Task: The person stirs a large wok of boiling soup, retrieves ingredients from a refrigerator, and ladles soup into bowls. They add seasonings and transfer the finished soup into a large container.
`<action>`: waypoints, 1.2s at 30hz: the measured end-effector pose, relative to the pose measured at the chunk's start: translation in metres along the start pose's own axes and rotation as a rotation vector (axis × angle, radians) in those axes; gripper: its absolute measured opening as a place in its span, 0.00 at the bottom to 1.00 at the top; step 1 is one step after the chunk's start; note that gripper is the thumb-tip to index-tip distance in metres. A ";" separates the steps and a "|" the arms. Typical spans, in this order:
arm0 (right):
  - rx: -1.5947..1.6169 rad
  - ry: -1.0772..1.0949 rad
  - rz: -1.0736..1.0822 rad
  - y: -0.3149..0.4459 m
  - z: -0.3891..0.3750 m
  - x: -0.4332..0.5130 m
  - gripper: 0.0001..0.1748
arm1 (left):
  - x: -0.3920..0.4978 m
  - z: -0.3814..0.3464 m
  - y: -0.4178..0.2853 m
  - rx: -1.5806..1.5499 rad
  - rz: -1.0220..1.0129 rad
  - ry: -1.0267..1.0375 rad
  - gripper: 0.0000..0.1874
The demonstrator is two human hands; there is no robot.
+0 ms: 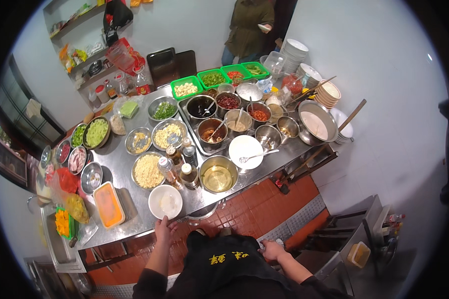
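Observation:
A white bowl (165, 201) with some pale, whitish contents stands at the near edge of the steel table. My left hand (165, 232) pinches its near rim, one digit on the lip and the others curled below. To the right of my black apron, my right hand (271, 249) is low, away from the table. Something whitish shows behind its fingers; whether they hold it I cannot tell. Just past the bowl are several seasoning bottles (189, 175), a steel basin of chopped pale food (148, 170) and a steel pot of yellowish liquid (218, 178).
A white plate with a spoon (246, 152) lies right of the pot. Steel pots of sauces (212, 135) fill a tray behind. An orange-filled tub (108, 205) sits at left. A wooden-handled pot (318, 121) stands at the right end. A person (249, 30) stands beyond the table.

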State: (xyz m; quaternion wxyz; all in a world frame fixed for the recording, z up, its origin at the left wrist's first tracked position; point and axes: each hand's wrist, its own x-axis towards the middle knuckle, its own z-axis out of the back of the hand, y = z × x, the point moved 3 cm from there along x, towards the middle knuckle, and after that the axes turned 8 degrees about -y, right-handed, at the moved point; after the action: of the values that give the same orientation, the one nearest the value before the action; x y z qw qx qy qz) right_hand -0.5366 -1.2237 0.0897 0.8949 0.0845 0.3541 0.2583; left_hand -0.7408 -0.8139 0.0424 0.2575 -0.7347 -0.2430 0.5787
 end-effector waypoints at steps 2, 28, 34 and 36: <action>-0.012 -0.013 0.064 0.001 -0.002 0.003 0.30 | -0.012 -0.006 0.009 -0.010 0.009 0.040 0.15; 0.516 -0.787 -2.160 -0.119 -0.095 -0.435 0.34 | -0.036 -0.171 0.179 1.616 0.369 1.413 0.24; 0.908 -1.066 -2.206 -0.137 -0.149 -0.465 0.33 | -0.071 -0.238 0.248 1.701 0.390 1.591 0.21; 0.783 -1.054 -2.271 -0.133 -0.155 -0.486 0.31 | -0.091 -0.263 0.271 1.674 0.386 1.667 0.15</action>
State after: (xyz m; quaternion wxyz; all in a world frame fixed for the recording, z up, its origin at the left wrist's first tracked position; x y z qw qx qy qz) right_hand -0.8869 -1.5952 0.2184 0.5585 0.0839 -0.1116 -0.8177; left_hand -0.4872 -1.1022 -0.0183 0.6429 -0.5123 0.5653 -0.0681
